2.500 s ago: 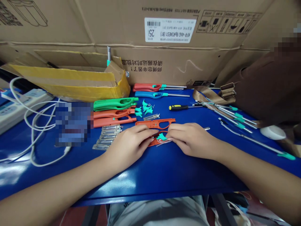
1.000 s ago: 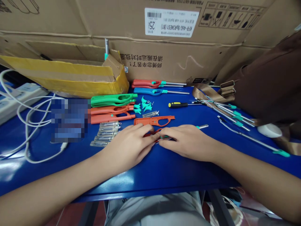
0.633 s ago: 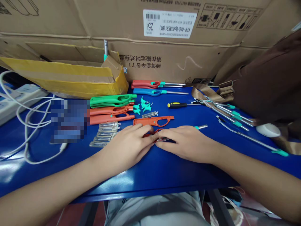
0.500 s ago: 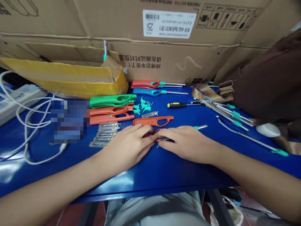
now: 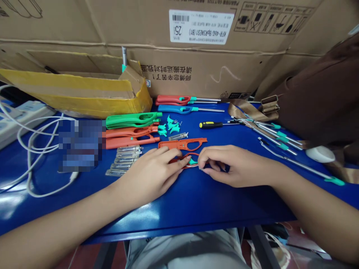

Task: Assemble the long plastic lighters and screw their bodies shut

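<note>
My left hand (image 5: 158,168) presses its fingers on a red lighter casing half (image 5: 192,154) lying on the blue table. A turquoise trigger (image 5: 193,161) and thin white wires show inside this casing. Just right of it is my right hand (image 5: 230,164), thumb and index finger pinched together by the wires. What is between those fingertips is too small to make out. Behind both hands lies an orange casing half (image 5: 182,143). Clear lighter fuel tanks (image 5: 126,155) sit in a row beside my left hand, and one more tank (image 5: 178,136) lies farther back.
Green casings (image 5: 131,120) and orange casings (image 5: 131,141) are stacked at left. Assembled lighters (image 5: 174,99), turquoise triggers (image 5: 174,127) and a screwdriver (image 5: 211,124) lie toward the back. Metal lighter tubes (image 5: 276,138) are at right. A yellow-taped box (image 5: 98,93) stands back left.
My right hand has lifted slightly and shifted right, its fingers curling into a pinch. The turquoise trigger in the casing is now more exposed. My left hand stays in place.
</note>
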A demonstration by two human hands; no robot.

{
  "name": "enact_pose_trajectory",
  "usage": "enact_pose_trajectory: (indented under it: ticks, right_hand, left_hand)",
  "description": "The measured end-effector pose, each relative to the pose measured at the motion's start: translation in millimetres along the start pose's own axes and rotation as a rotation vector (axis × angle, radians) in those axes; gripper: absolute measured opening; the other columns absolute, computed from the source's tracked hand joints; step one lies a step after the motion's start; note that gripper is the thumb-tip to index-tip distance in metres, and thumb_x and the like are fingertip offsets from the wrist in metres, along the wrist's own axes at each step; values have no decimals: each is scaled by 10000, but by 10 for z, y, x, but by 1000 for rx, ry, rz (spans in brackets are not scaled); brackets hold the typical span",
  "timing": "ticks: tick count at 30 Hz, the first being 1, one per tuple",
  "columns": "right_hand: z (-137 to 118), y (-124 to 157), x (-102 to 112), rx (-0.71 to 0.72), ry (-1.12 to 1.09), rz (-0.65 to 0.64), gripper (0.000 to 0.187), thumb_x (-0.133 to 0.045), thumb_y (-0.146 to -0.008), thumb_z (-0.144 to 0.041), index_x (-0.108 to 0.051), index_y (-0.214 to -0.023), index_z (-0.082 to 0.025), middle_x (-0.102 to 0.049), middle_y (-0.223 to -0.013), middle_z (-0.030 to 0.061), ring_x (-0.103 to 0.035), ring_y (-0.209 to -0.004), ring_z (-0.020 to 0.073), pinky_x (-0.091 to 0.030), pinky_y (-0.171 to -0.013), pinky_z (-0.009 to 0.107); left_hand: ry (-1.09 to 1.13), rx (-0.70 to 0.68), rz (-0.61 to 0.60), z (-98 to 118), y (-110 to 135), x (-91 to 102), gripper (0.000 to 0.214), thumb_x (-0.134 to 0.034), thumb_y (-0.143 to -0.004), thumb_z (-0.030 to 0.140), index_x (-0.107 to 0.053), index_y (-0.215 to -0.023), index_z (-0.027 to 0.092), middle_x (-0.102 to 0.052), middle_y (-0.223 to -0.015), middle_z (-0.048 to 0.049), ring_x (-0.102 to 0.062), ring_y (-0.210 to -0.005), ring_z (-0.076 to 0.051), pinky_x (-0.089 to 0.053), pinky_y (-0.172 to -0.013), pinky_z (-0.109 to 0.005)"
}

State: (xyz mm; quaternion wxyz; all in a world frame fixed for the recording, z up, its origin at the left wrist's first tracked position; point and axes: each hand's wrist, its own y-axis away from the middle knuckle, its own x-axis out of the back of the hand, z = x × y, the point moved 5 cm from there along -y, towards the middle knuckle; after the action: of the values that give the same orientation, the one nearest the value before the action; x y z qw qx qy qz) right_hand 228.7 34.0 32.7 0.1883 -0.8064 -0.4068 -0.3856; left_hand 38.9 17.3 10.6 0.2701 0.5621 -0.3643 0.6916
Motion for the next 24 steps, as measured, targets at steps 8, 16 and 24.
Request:
enact_pose_trajectory:
  ticks: [8,16,24]
  right_hand:
    - [80,20,34,-105,-191,-54,222,-671,-925,-244,-620,-1139,-208,-706,-866,-18,-616,-678,97,-489,-578,199]
    - [158,-70,-127,-15,-108,83,157,-585,-1012,-274,-713,-1009,-184,-695,-774,-10,-582,-628,91,-440,-608,212]
    - [199,-87,-204,-37,102,245,26,-635,-954,-198,-659,-961,-204,-550,-602,-83,-514,-534,82,-376,-574,204]
  left_hand:
    - [-12,4,1,-36,14,-21,376,-474,-1061,249,-632,-1400,214,-693,-1230,-104,-622,-1100,-285,-556,-925,-456]
    - [72,-20,112,-23,7,22,331,-514,-1047,229,-661,-1340,188,-715,-1259,-89,-614,-1072,-266,-564,-920,-449]
    - [252,-28,156,-66,20,-73,327,-509,-1052,176,-604,-1364,180,-698,-1330,-95,-663,-1220,-218,-573,-1044,-404]
